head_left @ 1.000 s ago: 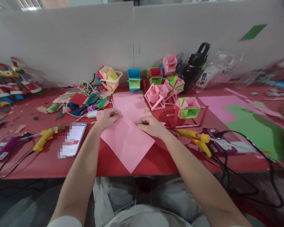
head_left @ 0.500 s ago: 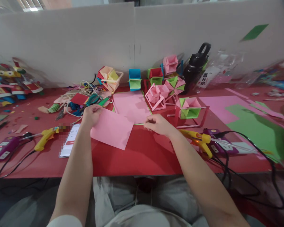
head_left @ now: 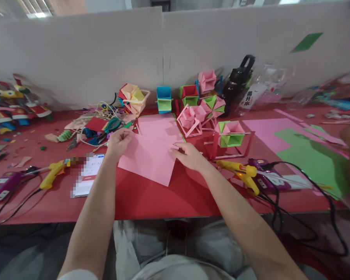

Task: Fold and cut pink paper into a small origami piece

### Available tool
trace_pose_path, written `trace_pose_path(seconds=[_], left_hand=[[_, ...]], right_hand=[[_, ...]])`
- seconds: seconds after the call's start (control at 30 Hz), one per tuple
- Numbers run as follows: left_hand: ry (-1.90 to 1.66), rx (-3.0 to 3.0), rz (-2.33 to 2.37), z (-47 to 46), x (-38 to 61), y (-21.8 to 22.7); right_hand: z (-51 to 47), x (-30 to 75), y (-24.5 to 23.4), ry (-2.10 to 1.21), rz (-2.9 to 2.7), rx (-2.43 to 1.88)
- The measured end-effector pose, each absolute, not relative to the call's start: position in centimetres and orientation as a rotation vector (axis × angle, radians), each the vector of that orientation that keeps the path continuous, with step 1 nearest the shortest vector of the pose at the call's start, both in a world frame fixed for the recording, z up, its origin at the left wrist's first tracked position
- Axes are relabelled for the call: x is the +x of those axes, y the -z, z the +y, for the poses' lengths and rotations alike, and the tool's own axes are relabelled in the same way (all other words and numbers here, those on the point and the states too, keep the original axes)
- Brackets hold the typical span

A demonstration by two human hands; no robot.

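A square sheet of pink paper (head_left: 148, 161) is held tilted above the red table, its lower corner toward me. My left hand (head_left: 118, 144) pinches its upper left corner between thumb and fingers. At the upper right corner my right hand (head_left: 187, 154) has its thumb and fingers closed on the edge. Behind it lies another pink sheet (head_left: 160, 124) with green paper showing at its rim. Folded paper wheels on frames stand past the hands, among them a pink one (head_left: 190, 119) and a pink-and-green one (head_left: 230, 134).
Yellow glue guns lie at left (head_left: 53, 174) and right (head_left: 241, 173), with trailing cables. A phone (head_left: 89, 177) sits by my left forearm. Scissors (head_left: 113, 125) rest in a pile of scraps. A black bottle (head_left: 238, 83) stands before the white partition (head_left: 76, 58). Green paper (head_left: 309, 155) lies right.
My right hand, empty before, has taken hold of the pink sheet's right corner. The sheet and my left hand have shifted slightly to the right.
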State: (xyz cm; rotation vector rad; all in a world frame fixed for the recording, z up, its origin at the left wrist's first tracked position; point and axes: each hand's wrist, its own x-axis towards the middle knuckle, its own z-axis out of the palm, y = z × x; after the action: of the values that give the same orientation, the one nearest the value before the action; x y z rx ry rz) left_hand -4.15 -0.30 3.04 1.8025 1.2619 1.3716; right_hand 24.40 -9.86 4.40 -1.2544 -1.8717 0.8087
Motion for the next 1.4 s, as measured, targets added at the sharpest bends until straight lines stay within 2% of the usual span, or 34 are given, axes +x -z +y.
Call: trace_pose_path(seconds=[0.17,0.27,0.43,0.63,1.4], left_hand=[[-1.402,2.267,1.203,-2.1,-1.9,-3.9],[-1.171,2.360,1.020,-4.4,0.8,-4.7],[-0.979,2.303,0.937,-6.4,3.4,-5.1],[-0.866,2.207,0.978,-5.5,2.0,-5.1],[-0.785,2.073,1.207,-2.4,-3.5,-4.8]], right_hand=[[-9.8,24.2,-4.3,-0.825,-1.880,-1.231],[-9.9,24.1,-4.0,-0.872,-1.936,-1.237],[-10.0,23.9,-4.1,-0.883,-1.942,-1.238],[-10.1,23.7,-4.7,-0.899,-1.892,-1.224],[-9.9,26.8,-6.3,-0.726,-1.592,-1.244]])
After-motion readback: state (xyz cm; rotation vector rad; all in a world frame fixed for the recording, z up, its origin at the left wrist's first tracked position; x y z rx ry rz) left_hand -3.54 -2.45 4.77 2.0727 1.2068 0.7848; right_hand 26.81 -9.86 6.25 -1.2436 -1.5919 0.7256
